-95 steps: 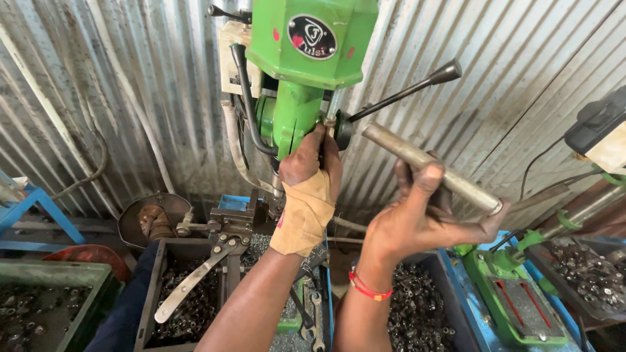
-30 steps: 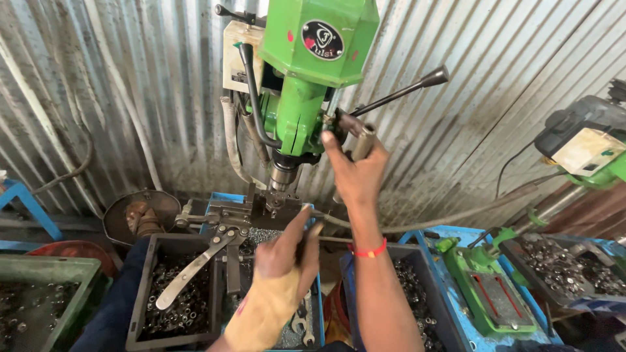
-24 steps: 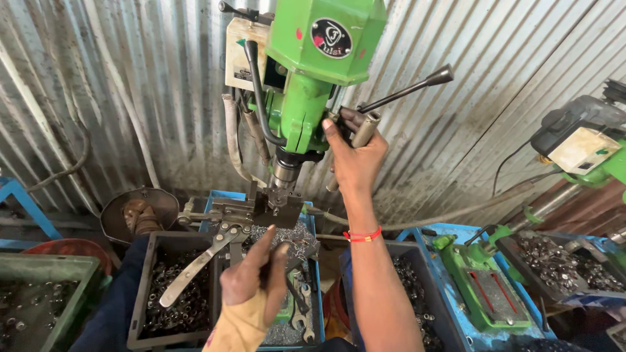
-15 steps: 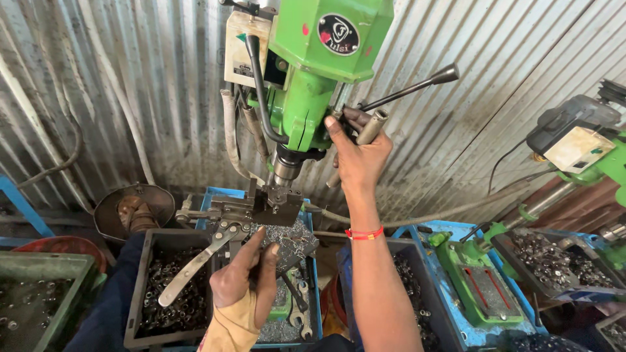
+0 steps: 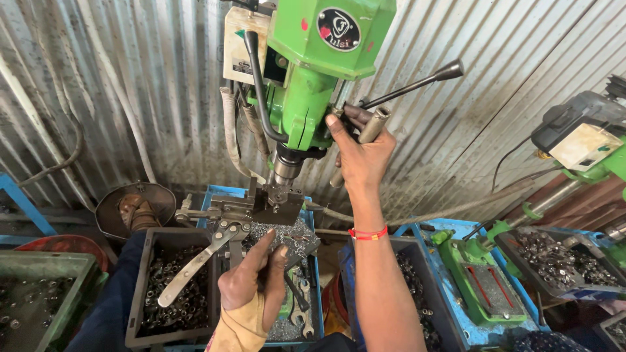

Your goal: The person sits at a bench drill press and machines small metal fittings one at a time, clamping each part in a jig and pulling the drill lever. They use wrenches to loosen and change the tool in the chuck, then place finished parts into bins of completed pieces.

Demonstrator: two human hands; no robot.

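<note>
The right hand (image 5: 362, 153) is clamped on the drill press (image 5: 313, 78) feed handle (image 5: 373, 125) at one o'clock. The left hand (image 5: 251, 283), fingers loosely together, hovers at six o'clock below the vise (image 5: 277, 203), just beside its lever (image 5: 195, 264).

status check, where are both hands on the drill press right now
Right hand gripping feed handle. Left hand by vise, contents unclear. Nothing blocking the spindle.

corrugated metal wall (image 5: 130, 85); 2nd green machine (image 5: 479, 287); parts bins (image 5: 176, 293)
</note>
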